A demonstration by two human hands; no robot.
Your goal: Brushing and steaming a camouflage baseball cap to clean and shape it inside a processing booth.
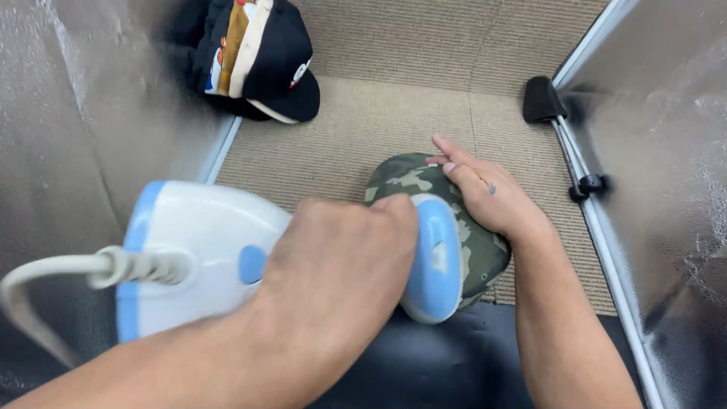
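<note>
Camouflage cap (413, 185) sat mid-mat on the ribbed beige mat (341, 144), pinned under right hand (488, 198), fingers flat and spread, gripping nothing. Left hand (333, 280) wrapped tight round the white-and-blue garment steamer (212, 250), head touching the cap. Best kept moving, clear of the fingertips. Black caps (254, 57) piled far left; silver walls (666, 189) close on both sides, open mat beyond.
</note>
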